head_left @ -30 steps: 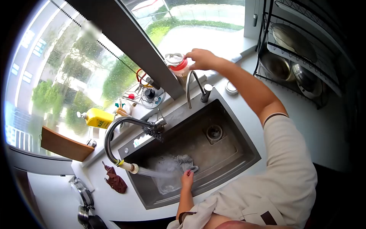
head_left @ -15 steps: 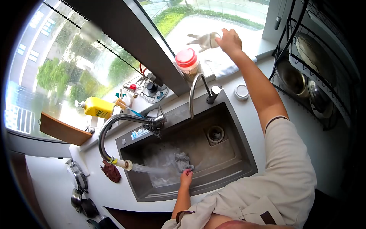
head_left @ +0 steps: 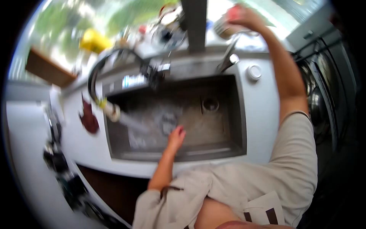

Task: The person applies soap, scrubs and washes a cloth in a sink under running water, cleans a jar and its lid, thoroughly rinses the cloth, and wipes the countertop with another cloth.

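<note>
Inside the dark rectangular sink [head_left: 237, 114], a crumpled grey cloth [head_left: 168, 121]

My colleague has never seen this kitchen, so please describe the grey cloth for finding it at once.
Find the dark rectangular sink in the white counter. On its floor, near the water stream and beside the left hand, lies the grey cloth. Its grey colour and place inside the sink distinguish it from the dark red cloth on the counter.
</note>
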The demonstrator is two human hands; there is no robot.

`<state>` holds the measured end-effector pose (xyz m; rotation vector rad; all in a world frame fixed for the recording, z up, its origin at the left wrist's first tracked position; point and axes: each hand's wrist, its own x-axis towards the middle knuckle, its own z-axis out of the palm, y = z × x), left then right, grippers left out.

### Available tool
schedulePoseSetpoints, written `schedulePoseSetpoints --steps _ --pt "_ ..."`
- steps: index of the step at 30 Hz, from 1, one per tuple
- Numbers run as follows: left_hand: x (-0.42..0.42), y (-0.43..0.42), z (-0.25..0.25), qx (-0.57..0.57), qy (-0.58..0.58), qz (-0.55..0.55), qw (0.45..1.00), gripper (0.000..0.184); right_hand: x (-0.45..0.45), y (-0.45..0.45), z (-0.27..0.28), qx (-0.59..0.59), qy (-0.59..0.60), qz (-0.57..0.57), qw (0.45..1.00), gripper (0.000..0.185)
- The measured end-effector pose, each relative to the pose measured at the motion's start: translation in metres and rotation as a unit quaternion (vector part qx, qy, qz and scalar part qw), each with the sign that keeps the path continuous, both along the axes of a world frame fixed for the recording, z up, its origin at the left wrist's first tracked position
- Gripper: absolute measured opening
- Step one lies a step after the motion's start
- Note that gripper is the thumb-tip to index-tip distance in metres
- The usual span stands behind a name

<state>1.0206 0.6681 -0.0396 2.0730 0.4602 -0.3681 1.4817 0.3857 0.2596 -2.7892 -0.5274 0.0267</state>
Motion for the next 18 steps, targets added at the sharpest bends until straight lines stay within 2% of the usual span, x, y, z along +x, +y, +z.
schedulePoseSetpoints --steps 1,2,3,5,6,7,9,11,12,13,14,15,16,18 --pt "-0.001 -0.005 0.007 0.011 -0.026 -0.017 0.999 0.036 -0.017 -0.019 0.010 0.023 -0.022 -0.019 0.999 0.085" --pt "0.008 -0.015 0.036 -0.008 -0.050 -0.047 0.998 0.038 -0.035 -0.041 0.024 0.045 -0.038 -0.041 0.997 0.088" --pt "0.012 -0.028 0.051 -0.057 -0.067 -0.043 0.995 0.042 -0.057 -0.065 0.042 0.067 -0.050 -0.067 0.994 0.091" --pt "0.029 -0.054 0.090 -0.260 -0.046 -0.027 0.964 0.062 -0.108 -0.099 0.073 0.102 -0.057 -0.125 0.985 0.098" --pt "0.036 -0.068 0.113 -0.328 -0.055 -0.030 0.943 0.077 -0.141 -0.110 0.086 0.114 -0.045 -0.143 0.982 0.101" --pt "0.042 -0.082 0.125 -0.384 -0.065 -0.065 0.919 0.096 -0.174 -0.116 0.092 0.155 -0.053 -0.136 0.977 0.093" --pt "0.050 -0.107 0.142 -0.535 -0.084 -0.073 0.838 0.111 -0.225 -0.125 0.094 0.168 0.047 -0.105 0.979 0.080" --pt "0.050 -0.123 0.154 -0.627 -0.068 -0.082 0.772 0.121 -0.284 -0.096 0.083 0.209 0.076 -0.122 0.967 0.066" --pt "0.043 -0.121 0.155 -0.628 -0.067 -0.089 0.770 0.121 -0.309 -0.083 0.069 0.235 0.095 -0.085 0.964 0.055" --pt "0.036 -0.120 0.156 -0.677 -0.067 -0.101 0.726 0.120 -0.335 -0.055 0.063 0.162 0.097 -0.105 0.976 0.050" --pt "0.029 -0.119 0.157 -0.722 -0.066 -0.111 0.679 0.119 -0.355 -0.031 0.049 0.168 0.136 -0.092 0.972 0.048" --pt "0.013 -0.117 0.154 -0.760 -0.080 -0.062 0.642 0.112 -0.368 -0.018 0.022 0.241 0.194 -0.098 0.946 0.047" --pt "0.003 -0.103 0.154 -0.766 -0.092 -0.019 0.636 0.102 -0.385 0.010 0.013 0.251 0.232 -0.079 0.937 0.048" --pt "-0.023 -0.069 0.147 -0.763 -0.101 0.065 0.635 0.082 -0.406 0.050 -0.013 0.255 0.194 -0.058 0.946 0.047"
